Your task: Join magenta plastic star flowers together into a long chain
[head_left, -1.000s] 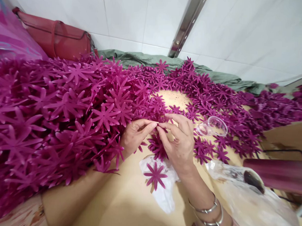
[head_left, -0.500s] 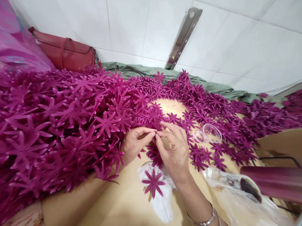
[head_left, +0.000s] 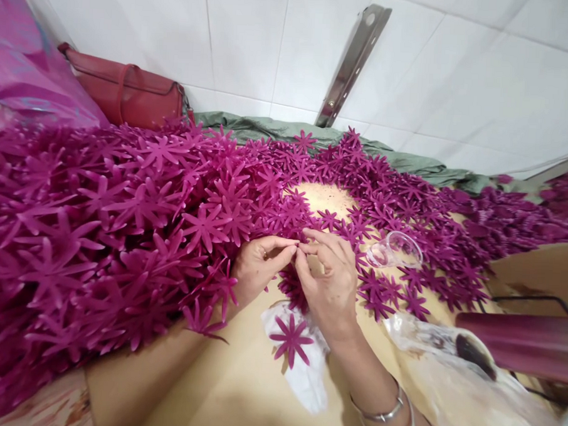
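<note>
- I am working with two hands: my left hand (head_left: 257,269) and my right hand (head_left: 331,285) are meeting fingertip to fingertip above the tan board (head_left: 220,386).
- Thumb and forefinger of each hand are pressing together on one small purple piece (head_left: 300,244). It is sitting right where the two pinches touch, just in front of the heap.
- That piece is mostly hiding under my fingertips, so I cannot tell its long axis or which way it is pointing.
- One small cluster of flowers (head_left: 291,287) is lying just beneath my hands.
- One lone flower (head_left: 291,339) is lying flat on one white sheet (head_left: 307,380), its petals spreading all round — no single direction.
- The heap of purple flowers (head_left: 124,218) is curving around me from left to right, far too many to count.
- One clear cup (head_left: 396,249) is lying on its side, mouth facing right, near my right hand.
- Two metal bangles (head_left: 384,417) are circling my right wrist.
- One red handbag (head_left: 126,94), one metal bracket (head_left: 353,59) and one green cloth (head_left: 278,128) are sitting along the tiled wall.
- One plastic bag (head_left: 469,384) is lying at the right.
</note>
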The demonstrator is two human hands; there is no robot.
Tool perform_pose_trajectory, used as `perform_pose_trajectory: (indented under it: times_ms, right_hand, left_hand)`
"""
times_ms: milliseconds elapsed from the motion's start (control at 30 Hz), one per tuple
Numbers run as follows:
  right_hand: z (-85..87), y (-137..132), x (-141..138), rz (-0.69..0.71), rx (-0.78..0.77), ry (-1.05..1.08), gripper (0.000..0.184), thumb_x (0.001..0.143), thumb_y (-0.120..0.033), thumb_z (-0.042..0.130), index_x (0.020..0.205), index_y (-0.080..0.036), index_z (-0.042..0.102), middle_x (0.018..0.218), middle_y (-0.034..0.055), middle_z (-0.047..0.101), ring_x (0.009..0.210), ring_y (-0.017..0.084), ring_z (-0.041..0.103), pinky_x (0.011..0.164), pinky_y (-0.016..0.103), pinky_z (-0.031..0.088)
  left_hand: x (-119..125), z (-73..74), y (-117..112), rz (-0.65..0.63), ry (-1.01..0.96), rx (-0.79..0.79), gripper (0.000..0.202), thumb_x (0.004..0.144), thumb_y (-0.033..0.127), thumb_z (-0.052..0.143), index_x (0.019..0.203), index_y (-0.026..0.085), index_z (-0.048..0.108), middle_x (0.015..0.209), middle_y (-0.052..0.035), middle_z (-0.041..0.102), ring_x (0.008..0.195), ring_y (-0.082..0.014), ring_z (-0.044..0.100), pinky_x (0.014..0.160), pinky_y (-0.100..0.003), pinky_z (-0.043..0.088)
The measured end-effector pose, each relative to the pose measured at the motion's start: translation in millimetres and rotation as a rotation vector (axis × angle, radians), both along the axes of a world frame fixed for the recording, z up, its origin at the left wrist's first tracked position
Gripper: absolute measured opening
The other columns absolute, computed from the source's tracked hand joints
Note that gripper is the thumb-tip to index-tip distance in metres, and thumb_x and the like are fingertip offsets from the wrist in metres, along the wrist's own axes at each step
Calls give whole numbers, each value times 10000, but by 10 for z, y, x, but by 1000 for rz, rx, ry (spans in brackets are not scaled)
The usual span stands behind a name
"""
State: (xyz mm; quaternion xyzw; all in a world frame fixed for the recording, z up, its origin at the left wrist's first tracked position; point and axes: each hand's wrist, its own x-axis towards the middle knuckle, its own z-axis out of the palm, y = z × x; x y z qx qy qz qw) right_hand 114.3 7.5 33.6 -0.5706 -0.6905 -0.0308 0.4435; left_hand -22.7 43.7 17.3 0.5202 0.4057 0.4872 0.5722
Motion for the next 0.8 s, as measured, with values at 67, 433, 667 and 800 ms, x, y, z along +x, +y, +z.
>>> perform_pose_trajectory:
  times_ms: [67,433,667,800]
  right_hand:
    - [-10,5,-3,3,2,-3,89,923,-180,657,883,-253,687,1115,78,775,1074,261,673,996,520,517]
    - [-21,3,-4,10,0,-9,83,925,-175,667,885,-247,684,1126,81,777,1071,259,674,999,503,514]
    - [-15,-8,-10,15,-61,85,81,914,-169,671,878,-240,687,1089,74,775,1078,247,695,1025,493,488]
    - [-29,-7,-34,-11,-48,44,82,913,-172,676,858,-233,676,1057,67,778,1052,245,697,1005,472,486]
  left_hand:
    - [1,2,4,5,0,20,180,837,286,724,923,150,803,910,-62,801,815,-163,716,766,-249,581]
    - [-2,50,10,15,0,-15,141,798,251,742,862,134,789,796,-38,776,684,-124,667,663,-215,539]
    - [5,46,0,19,30,16,135,818,259,716,845,143,779,786,-30,765,691,-125,668,671,-217,532]
    - [-5,48,-33,31,95,69,147,852,264,680,876,145,763,834,-32,763,733,-122,664,693,-210,511]
